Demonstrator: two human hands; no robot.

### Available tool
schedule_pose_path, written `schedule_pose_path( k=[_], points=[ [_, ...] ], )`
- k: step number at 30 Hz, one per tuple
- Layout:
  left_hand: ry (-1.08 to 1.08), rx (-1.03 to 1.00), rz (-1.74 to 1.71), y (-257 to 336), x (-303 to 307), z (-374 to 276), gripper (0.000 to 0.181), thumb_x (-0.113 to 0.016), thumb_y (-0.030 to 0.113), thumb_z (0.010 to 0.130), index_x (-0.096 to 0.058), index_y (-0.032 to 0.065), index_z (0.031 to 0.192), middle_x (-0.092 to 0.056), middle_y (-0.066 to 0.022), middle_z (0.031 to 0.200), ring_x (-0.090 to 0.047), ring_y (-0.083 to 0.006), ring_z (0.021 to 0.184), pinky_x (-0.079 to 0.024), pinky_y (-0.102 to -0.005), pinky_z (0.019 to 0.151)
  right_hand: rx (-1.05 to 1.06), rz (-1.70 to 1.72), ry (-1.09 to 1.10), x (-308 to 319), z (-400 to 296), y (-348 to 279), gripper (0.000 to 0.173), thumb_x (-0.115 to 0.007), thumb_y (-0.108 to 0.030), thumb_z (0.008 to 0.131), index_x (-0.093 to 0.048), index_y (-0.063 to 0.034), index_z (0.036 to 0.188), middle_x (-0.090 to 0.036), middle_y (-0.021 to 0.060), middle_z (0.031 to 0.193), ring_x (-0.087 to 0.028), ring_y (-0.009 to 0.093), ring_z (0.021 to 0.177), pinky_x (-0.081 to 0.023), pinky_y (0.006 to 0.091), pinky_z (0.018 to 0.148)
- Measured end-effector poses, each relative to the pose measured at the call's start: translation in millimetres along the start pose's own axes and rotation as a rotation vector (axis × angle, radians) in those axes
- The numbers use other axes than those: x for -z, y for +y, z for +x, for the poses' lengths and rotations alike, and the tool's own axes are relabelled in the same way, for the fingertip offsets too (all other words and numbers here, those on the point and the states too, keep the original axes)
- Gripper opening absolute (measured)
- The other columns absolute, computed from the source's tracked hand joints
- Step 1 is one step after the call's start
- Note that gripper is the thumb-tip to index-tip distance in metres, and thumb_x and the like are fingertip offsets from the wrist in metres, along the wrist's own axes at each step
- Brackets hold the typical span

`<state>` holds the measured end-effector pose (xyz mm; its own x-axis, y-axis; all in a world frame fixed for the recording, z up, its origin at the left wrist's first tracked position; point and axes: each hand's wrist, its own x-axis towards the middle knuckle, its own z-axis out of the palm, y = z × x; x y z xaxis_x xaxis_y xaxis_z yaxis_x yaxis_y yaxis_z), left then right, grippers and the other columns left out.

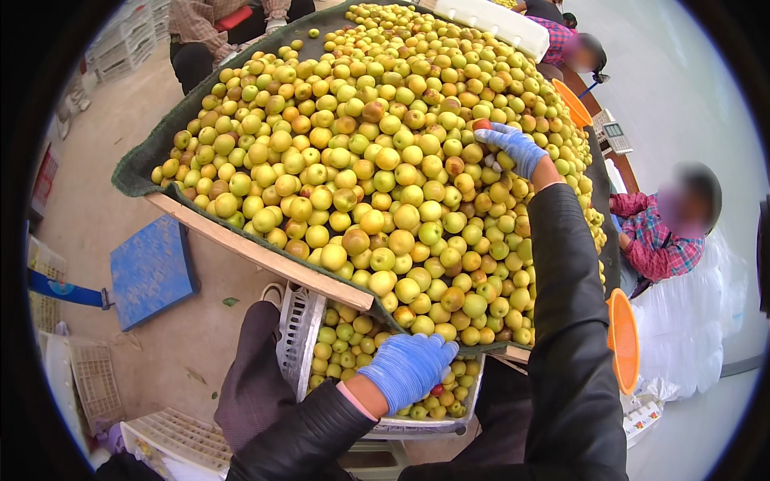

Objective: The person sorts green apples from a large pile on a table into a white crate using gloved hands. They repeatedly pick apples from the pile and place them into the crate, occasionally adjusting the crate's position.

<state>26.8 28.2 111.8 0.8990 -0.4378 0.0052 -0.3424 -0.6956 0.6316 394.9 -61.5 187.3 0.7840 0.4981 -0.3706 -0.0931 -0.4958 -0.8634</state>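
A large heap of yellow-green round fruit, probably jujubes (373, 222), covers a table lined with dark green cloth. My right hand (511, 147), in a blue-and-white glove, reaches into the heap's right side. Its fingers are bent around fruit there, with a red fruit (482, 124) at the fingertips. My left hand (412, 368), in a blue glove, is at the table's near edge, above a white plastic crate (301, 343) lined with clear film and holding more of the fruit. Its fingers are curled at the cloth edge; whether they hold anything is hidden.
A wooden rail (264, 258) edges the table. Orange baskets (624, 341) stand at the right, near a seated person (656, 234). Other people sit along the far sides. A blue platform scale (153, 270) stands on the floor at left, with white crates (174, 442) below it.
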Motion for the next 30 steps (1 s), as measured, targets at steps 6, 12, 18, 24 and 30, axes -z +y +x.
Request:
schedule_pose_path(
  k=[6,12,18,24,30],
  points=[
    [-0.004,0.008,-0.091,-1.7,12.0,-7.4,0.033,-0.055,0.028,0.09,-0.058,0.0073,0.116,-0.062,-0.0111,0.089,-0.063,-0.0288,0.083,-0.052,-0.0406,0.07,0.158,0.544,0.106,-10.1,-53.6,21.1,0.019,-0.064,-0.027,0.087,-0.059,-0.0089,0.093,-0.059,0.0064,0.091,-0.053,0.012,0.056,-0.046,0.0201,0.045],
    [0.127,0.059,-0.198,-5.4,10.2,-8.3,0.031,-0.061,0.028,0.088,-0.062,0.007,0.111,-0.064,-0.0152,0.09,-0.064,-0.0324,0.084,-0.051,-0.0409,0.075,0.205,0.541,0.042,-21.2,-126.5,50.1,0.02,-0.064,-0.024,0.087,-0.059,-0.0078,0.098,-0.063,0.0085,0.097,-0.058,0.012,0.059,-0.047,0.0203,0.046],
    [0.256,0.107,-0.384,-23.2,16.8,-2.1,0.026,-0.06,0.028,0.088,-0.066,0.003,0.093,-0.066,-0.0179,0.082,-0.064,-0.0348,0.078,-0.05,-0.0422,0.072,0.254,0.606,-0.375,-74.0,-263.5,95.8,0.026,-0.062,-0.025,0.088,-0.059,-0.0031,0.102,-0.06,0.0152,0.113,-0.056,0.013,0.052,-0.045,0.0215,0.045],
    [0.024,0.101,-0.243,-28.4,14.7,-25.5,0.026,-0.06,0.024,0.089,-0.065,0.0003,0.099,-0.067,-0.0157,0.085,-0.064,-0.0278,0.079,-0.05,-0.0358,0.075,-0.103,0.401,-0.379,-160.9,-321.2,170.2,0.027,-0.07,-0.019,0.083,-0.059,-0.003,0.102,-0.059,0.0108,0.107,-0.059,0.012,0.059,-0.048,0.0224,0.051],
    [-0.249,0.197,-0.122,-35.2,-41.1,-42.3,0.045,-0.062,0.028,0.086,-0.056,0.0053,0.124,-0.066,-0.0211,0.102,-0.064,-0.0339,0.097,-0.05,-0.0407,0.086,0.303,-0.709,0.102,-204.9,-296.9,233.1,0.052,-0.078,-0.029,0.071,-0.06,-0.0168,0.119,-0.048,0.0162,0.131,-0.055,0.033,0.112,-0.048,0.0398,0.093]
  ],
)
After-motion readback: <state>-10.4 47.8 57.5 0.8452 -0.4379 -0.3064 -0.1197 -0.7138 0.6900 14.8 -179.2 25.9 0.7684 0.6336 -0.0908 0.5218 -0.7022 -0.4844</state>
